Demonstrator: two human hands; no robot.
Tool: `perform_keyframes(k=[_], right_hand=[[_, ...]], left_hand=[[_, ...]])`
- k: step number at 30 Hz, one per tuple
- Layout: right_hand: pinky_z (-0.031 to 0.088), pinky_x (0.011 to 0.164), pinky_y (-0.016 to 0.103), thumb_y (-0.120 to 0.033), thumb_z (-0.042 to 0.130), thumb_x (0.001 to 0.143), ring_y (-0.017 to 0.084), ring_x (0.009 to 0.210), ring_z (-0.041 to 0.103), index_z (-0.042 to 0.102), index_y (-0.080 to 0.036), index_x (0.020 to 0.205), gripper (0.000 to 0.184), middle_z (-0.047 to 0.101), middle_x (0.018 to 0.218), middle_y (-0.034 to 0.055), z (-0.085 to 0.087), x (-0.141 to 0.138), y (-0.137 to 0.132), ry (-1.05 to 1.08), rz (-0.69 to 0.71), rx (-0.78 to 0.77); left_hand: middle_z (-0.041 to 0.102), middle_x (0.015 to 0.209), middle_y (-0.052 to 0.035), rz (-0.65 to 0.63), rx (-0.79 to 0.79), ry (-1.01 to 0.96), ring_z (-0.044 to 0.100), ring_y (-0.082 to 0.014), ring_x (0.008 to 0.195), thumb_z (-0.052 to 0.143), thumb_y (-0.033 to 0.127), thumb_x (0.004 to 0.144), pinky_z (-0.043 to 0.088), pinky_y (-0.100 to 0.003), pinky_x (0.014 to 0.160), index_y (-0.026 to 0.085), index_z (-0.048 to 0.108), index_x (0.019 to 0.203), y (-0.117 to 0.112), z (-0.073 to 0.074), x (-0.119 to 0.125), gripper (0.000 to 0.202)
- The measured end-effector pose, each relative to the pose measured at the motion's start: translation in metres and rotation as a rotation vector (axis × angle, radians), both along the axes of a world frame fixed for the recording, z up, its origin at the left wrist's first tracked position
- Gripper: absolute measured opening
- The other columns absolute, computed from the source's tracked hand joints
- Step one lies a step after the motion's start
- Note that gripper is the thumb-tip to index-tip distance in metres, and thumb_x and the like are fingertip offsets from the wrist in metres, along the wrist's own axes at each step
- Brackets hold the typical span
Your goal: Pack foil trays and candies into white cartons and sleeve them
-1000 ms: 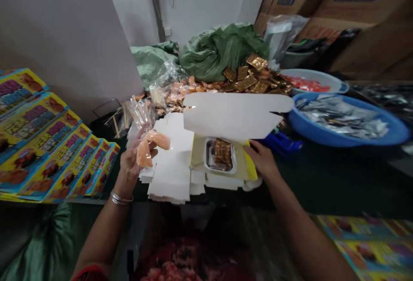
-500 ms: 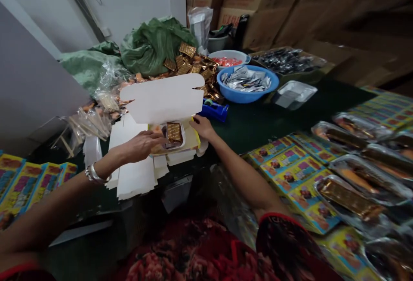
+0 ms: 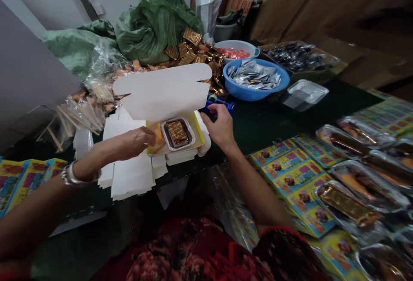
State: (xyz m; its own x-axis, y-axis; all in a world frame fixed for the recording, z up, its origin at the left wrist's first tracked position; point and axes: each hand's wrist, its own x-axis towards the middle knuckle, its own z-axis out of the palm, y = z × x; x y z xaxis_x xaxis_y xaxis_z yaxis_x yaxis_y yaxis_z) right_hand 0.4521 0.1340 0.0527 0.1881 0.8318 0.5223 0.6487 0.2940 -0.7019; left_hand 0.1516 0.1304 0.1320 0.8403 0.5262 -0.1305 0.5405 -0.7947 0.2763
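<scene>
An open white carton with yellow lining sits on a stack of flat white card blanks, its lid raised behind. Inside lies a foil tray holding gold packets. My left hand rests at the carton's left end, its fingertips on an orange packet. My right hand hovers just right of the carton with fingers apart, holding nothing. A blue tape dispenser lies just beyond those fingers.
A heap of gold packets lies behind the lid, before green sacks. A blue basin of silver sachets and a white bowl stand back right. Foil trays and printed yellow cards cover the right side.
My left hand has carried the orange packet rightward from beside the stack to the carton's left end. My right hand has lifted off the carton's edge, and the view has swung left.
</scene>
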Motion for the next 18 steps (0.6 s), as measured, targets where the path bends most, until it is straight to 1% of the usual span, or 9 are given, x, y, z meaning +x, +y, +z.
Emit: perform_keyframes(k=[2,4,5,7,9,11,13,16,18], right_hand=[[0.047,0.083,0.039,-0.032,0.059,0.087,0.024,0.092,0.059,0.060,-0.019,0.094,0.015,0.066,0.097,0.0095,0.012,-0.002,-0.015,-0.091,0.053,0.072],[0.047,0.081,0.038,-0.028,0.057,0.087,0.024,0.089,0.060,0.060,-0.020,0.090,0.009,0.066,0.091,0.0085,0.017,-0.006,-0.024,-0.171,0.157,0.060],[0.046,0.080,0.037,-0.026,0.057,0.087,0.024,0.088,0.060,0.061,-0.020,0.088,0.008,0.067,0.090,0.0085,0.018,-0.007,-0.026,-0.199,0.198,0.040],[0.046,0.080,0.037,-0.025,0.056,0.087,0.024,0.089,0.061,0.062,-0.019,0.088,0.008,0.068,0.092,0.0092,0.013,-0.009,-0.026,-0.225,0.238,-0.002],[0.045,0.081,0.037,-0.025,0.057,0.087,0.025,0.090,0.062,0.063,-0.019,0.089,0.010,0.069,0.094,0.0099,0.006,-0.009,-0.024,-0.242,0.247,-0.037],[0.045,0.081,0.038,-0.026,0.057,0.088,0.026,0.091,0.062,0.064,-0.019,0.088,0.010,0.070,0.094,0.0100,-0.001,-0.008,-0.023,-0.271,0.259,-0.061],[0.044,0.082,0.038,-0.027,0.057,0.089,0.027,0.093,0.063,0.064,-0.019,0.088,0.011,0.070,0.093,0.0099,-0.005,-0.007,-0.024,-0.304,0.279,-0.070],[0.044,0.084,0.040,-0.028,0.056,0.091,0.027,0.095,0.063,0.064,-0.019,0.089,0.012,0.071,0.095,0.0100,-0.006,-0.007,-0.025,-0.338,0.293,-0.063],[0.044,0.084,0.040,-0.028,0.056,0.091,0.027,0.094,0.063,0.064,-0.019,0.089,0.012,0.071,0.094,0.0099,-0.004,-0.009,-0.025,-0.373,0.300,-0.068]], left_hand=[[0.071,0.100,-0.0080,0.026,-0.068,-0.045,0.065,-0.0169,0.089,0.046,0.016,0.090,0.049,-0.028,0.078,0.019,0.068,0.085,0.000,0.005,-0.010,0.023],[0.071,0.101,-0.0070,0.064,-0.104,-0.088,0.065,-0.0161,0.087,0.048,0.025,0.094,0.048,-0.028,0.077,0.020,0.067,0.087,0.001,0.009,-0.018,0.021],[0.071,0.101,-0.0064,0.078,-0.107,-0.105,0.065,-0.0156,0.086,0.048,0.028,0.095,0.048,-0.028,0.077,0.021,0.067,0.087,0.003,0.010,-0.021,0.022],[0.071,0.100,-0.0062,0.098,-0.058,-0.124,0.065,-0.0152,0.084,0.046,0.029,0.097,0.048,-0.028,0.077,0.020,0.065,0.086,0.006,0.012,-0.022,0.023],[0.070,0.098,-0.0076,0.138,0.070,-0.135,0.064,-0.0164,0.084,0.045,0.024,0.096,0.047,-0.029,0.077,0.018,0.064,0.084,0.008,0.012,-0.017,0.024],[0.069,0.096,-0.0101,0.197,0.207,-0.124,0.062,-0.0193,0.087,0.045,0.020,0.095,0.048,-0.031,0.078,0.017,0.063,0.082,0.006,0.008,-0.008,0.022],[0.067,0.090,-0.0122,0.253,0.281,-0.060,0.061,-0.0221,0.088,0.046,0.016,0.093,0.049,-0.034,0.077,0.015,0.062,0.079,-0.001,0.000,0.004,0.022],[0.065,0.083,-0.0127,0.240,0.262,0.061,0.060,-0.0241,0.085,0.049,0.013,0.092,0.051,-0.036,0.076,0.013,0.062,0.074,-0.016,-0.015,0.016,0.022],[0.066,0.085,-0.0125,0.198,0.208,0.065,0.060,-0.0248,0.087,0.051,0.015,0.092,0.052,-0.039,0.080,0.013,0.063,0.076,-0.023,-0.022,0.017,0.020]])
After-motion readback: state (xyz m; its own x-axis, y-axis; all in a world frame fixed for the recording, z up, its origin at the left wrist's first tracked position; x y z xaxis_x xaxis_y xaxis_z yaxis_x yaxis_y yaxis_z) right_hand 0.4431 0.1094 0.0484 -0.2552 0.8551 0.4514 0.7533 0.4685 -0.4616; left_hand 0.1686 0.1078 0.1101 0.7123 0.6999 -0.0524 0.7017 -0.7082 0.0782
